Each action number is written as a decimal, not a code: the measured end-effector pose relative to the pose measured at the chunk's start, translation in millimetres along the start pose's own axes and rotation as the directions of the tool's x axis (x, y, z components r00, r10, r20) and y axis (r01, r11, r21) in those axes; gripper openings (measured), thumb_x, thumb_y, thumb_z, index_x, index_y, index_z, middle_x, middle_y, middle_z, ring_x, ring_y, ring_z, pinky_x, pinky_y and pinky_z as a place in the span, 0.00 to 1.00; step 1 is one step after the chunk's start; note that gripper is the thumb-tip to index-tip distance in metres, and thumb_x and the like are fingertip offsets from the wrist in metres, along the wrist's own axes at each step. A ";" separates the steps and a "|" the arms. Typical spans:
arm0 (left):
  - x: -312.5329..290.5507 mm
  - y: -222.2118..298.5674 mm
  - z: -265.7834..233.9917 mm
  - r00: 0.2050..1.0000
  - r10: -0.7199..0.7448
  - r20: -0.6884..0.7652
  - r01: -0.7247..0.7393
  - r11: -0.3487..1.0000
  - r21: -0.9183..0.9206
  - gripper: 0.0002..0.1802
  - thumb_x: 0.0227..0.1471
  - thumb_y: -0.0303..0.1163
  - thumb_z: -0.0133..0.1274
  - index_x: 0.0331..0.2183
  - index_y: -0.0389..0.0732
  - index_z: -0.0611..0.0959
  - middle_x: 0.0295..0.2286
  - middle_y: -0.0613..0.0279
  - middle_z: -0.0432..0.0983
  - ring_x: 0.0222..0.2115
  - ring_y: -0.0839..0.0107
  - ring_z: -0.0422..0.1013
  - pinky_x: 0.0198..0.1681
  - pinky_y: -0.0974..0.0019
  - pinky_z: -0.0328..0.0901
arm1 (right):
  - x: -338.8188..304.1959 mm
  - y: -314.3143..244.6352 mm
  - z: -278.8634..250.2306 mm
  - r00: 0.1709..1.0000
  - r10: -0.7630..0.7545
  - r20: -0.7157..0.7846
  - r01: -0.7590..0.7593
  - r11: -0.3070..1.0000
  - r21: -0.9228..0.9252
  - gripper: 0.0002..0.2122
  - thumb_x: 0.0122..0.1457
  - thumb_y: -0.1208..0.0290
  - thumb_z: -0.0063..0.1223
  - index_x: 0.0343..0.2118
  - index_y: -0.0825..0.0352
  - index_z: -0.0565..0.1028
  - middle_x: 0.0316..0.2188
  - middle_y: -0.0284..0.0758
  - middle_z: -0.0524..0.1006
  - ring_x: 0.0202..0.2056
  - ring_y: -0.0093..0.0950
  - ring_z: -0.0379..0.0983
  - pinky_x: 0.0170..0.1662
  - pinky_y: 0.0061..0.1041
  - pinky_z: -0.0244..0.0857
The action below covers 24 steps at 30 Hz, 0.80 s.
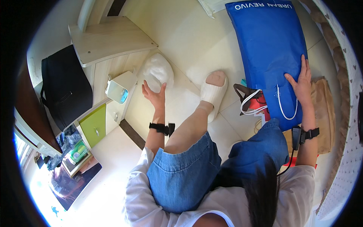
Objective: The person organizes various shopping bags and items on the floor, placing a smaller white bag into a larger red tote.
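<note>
Two bare hands are showing, each wrist wearing one black strap. One blue bag (270,41) with two white cord handles (280,101) is lying by the right side, and one crumpled white plastic bag (158,67) is sitting by the left. The right hand (301,86) is lying open and flattened along the blue bag's right edge, its thumb resting on the blue face. The left hand (155,95) is holding its fingers apart and curved, half open, at the plastic bag's near edge; whether it is touching, I cannot tell. One brown paper bag (323,117) is standing beside the right forearm. Pale floor tiles (181,41) are spreading underneath, bearing one slippered foot (214,90). Leftward, a wooden cabinet (109,38) is carrying one small bin (118,90) and one green drawer front (92,125), with one black case (66,87) leaning alongside.
</note>
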<state>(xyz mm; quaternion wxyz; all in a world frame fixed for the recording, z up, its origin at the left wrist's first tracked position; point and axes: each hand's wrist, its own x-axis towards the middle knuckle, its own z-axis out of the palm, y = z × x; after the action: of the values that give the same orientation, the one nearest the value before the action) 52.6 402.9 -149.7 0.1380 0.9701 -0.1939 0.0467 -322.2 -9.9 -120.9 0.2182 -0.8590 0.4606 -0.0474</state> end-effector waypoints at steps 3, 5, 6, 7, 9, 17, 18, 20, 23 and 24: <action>21.9 -58.5 26.6 0.997 -0.034 0.067 0.050 0.964 -0.261 0.47 0.37 0.40 0.67 0.55 0.36 0.62 0.53 0.44 0.56 0.51 0.56 0.59 0.52 0.55 0.57 | 7.4 -23.5 12.0 0.998 -0.060 0.009 0.059 0.993 0.099 0.45 0.45 0.48 0.60 0.64 0.54 0.47 0.61 0.48 0.52 0.60 0.47 0.51 0.59 0.42 0.51; 33.6 -10.4 49.2 0.932 -0.154 0.328 0.288 0.865 -0.412 0.45 0.40 0.40 0.65 0.55 0.35 0.61 0.52 0.47 0.59 0.50 0.58 0.62 0.50 0.57 0.61 | 3.8 -14.0 8.5 1.000 -0.015 0.022 0.014 0.998 0.062 0.45 0.45 0.48 0.61 0.64 0.53 0.47 0.61 0.48 0.52 0.59 0.48 0.52 0.59 0.41 0.51; 40.8 19.1 50.1 0.798 -0.218 0.562 0.521 0.718 -0.462 0.43 0.43 0.40 0.62 0.56 0.34 0.61 0.51 0.49 0.62 0.49 0.61 0.64 0.48 0.60 0.64 | 2.1 -9.7 5.8 1.000 0.000 0.014 -0.001 0.999 0.047 0.45 0.45 0.48 0.61 0.64 0.53 0.47 0.61 0.48 0.52 0.59 0.48 0.52 0.59 0.41 0.51; 45.0 42.8 45.7 0.796 -0.204 0.570 0.518 0.717 -0.467 0.43 0.43 0.40 0.62 0.56 0.34 0.61 0.51 0.49 0.62 0.49 0.61 0.64 0.48 0.60 0.64 | 0.6 -6.4 4.1 1.000 0.007 0.013 -0.007 0.999 0.032 0.45 0.45 0.48 0.61 0.64 0.53 0.47 0.61 0.48 0.52 0.59 0.47 0.52 0.59 0.41 0.51; 50.6 71.3 32.7 0.649 -0.074 0.757 0.748 0.238 -0.619 0.36 0.50 0.40 0.55 0.56 0.35 0.61 0.48 0.54 0.67 0.47 0.64 0.67 0.45 0.63 0.67 | 0.1 -6.8 3.4 1.000 0.019 0.000 -0.019 1.000 0.025 0.46 0.44 0.48 0.61 0.64 0.53 0.47 0.61 0.49 0.51 0.59 0.47 0.52 0.59 0.41 0.51; 64.8 158.4 -10.7 0.569 0.182 0.802 0.815 0.001 -0.579 0.28 0.56 0.45 0.45 0.53 0.40 0.66 0.47 0.56 0.69 0.47 0.60 0.68 0.51 0.56 0.65 | -1.6 -8.9 5.2 0.999 0.034 -0.019 -0.032 0.997 0.063 0.46 0.43 0.47 0.61 0.64 0.50 0.46 0.62 0.46 0.50 0.60 0.46 0.49 0.59 0.47 0.49; 67.5 161.9 -12.5 0.563 0.308 0.767 0.813 -0.037 -0.582 0.28 0.56 0.45 0.45 0.54 0.39 0.65 0.49 0.56 0.68 0.48 0.61 0.67 0.51 0.57 0.65 | -1.6 -10.8 5.3 0.999 0.048 -0.003 -0.047 0.997 0.060 0.46 0.43 0.47 0.61 0.64 0.50 0.46 0.62 0.46 0.49 0.60 0.47 0.49 0.59 0.47 0.49; 70.2 169.1 -13.9 0.547 0.433 0.716 0.813 -0.072 -0.578 0.29 0.57 0.45 0.45 0.54 0.38 0.65 0.50 0.56 0.66 0.49 0.62 0.65 0.52 0.57 0.65 | -1.2 -12.9 3.9 0.998 0.068 0.015 -0.069 0.995 0.067 0.47 0.42 0.47 0.62 0.64 0.48 0.46 0.62 0.46 0.49 0.61 0.46 0.49 0.59 0.47 0.49; 69.5 182.1 -13.4 0.496 0.431 0.754 0.867 -0.197 -0.458 0.29 0.57 0.47 0.45 0.54 0.39 0.66 0.51 0.56 0.66 0.50 0.61 0.65 0.52 0.56 0.64 | -0.5 -11.6 3.1 0.998 0.057 -0.006 -0.057 0.995 0.079 0.46 0.43 0.46 0.62 0.64 0.48 0.46 0.62 0.46 0.49 0.61 0.46 0.48 0.59 0.47 0.48; 68.8 187.7 -13.8 0.503 0.386 0.773 0.863 -0.193 -0.466 0.29 0.57 0.47 0.44 0.54 0.39 0.66 0.51 0.56 0.66 0.50 0.60 0.64 0.53 0.55 0.63 | -0.3 -10.4 3.5 0.998 0.062 -0.009 -0.061 0.995 0.078 0.46 0.43 0.46 0.62 0.64 0.48 0.46 0.62 0.46 0.49 0.61 0.46 0.48 0.59 0.47 0.48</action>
<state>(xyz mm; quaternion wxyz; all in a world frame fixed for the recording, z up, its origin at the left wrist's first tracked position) 42.4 215.4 -79.7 0.7010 0.4238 0.0631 -0.5701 -313.4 -3.5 -119.7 0.2501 -0.8350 0.4859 -0.0633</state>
